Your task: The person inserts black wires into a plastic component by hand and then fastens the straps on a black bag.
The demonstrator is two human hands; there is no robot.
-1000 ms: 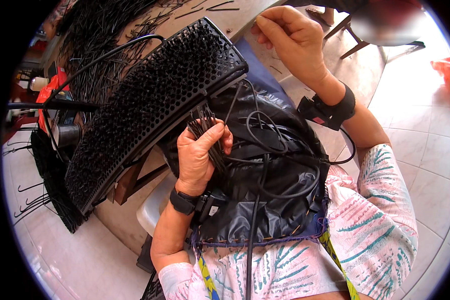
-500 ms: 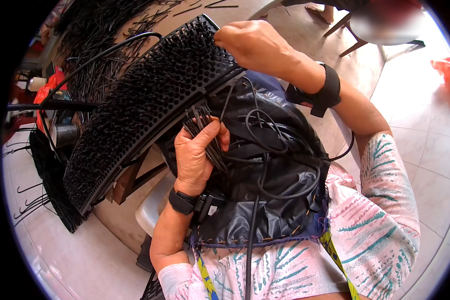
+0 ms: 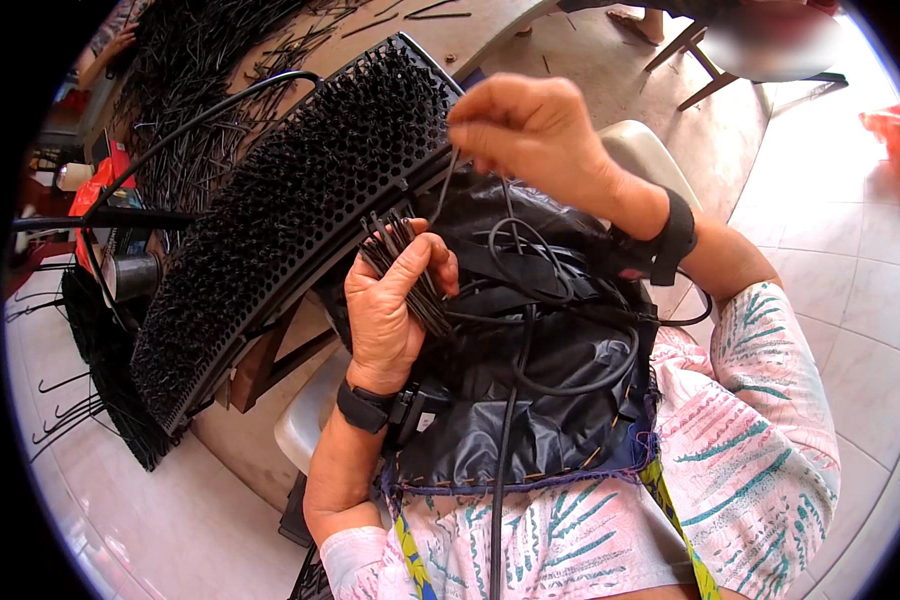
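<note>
Just under the long black board (image 3: 290, 190), the left hand (image 3: 390, 300) is closed around a bunch of thin black sticks (image 3: 385, 238). Its thumb presses across the front. The top ends of the bunch poke up past the fingers, very near the board's lower edge. It is hard to tell if they touch it.

The right hand (image 3: 520, 125) is up by the board's right end. Its fingers are curled and the thumb is close to the fingertips. It is blurry, so I cannot tell if it holds anything.

The board slants from top middle down to the lower left. Black bits stand up all over it like a brush, but along the lower edge near the right end there are rows of bare holes. On its left side, the board blocks the left hand's way.

Between the two hands is a gap. Under it lie the shiny black apron (image 3: 570, 370) and loops of black cord (image 3: 498, 500). A pale chair (image 3: 645, 155) sits behind the right wrist. Past that, the tiled floor (image 3: 820, 270) spreads out wide on the right.

Beyond the board's far edge, a big messy pile (image 3: 185, 110) of black sticks lies on the brown tabletop (image 3: 335, 50).
</note>
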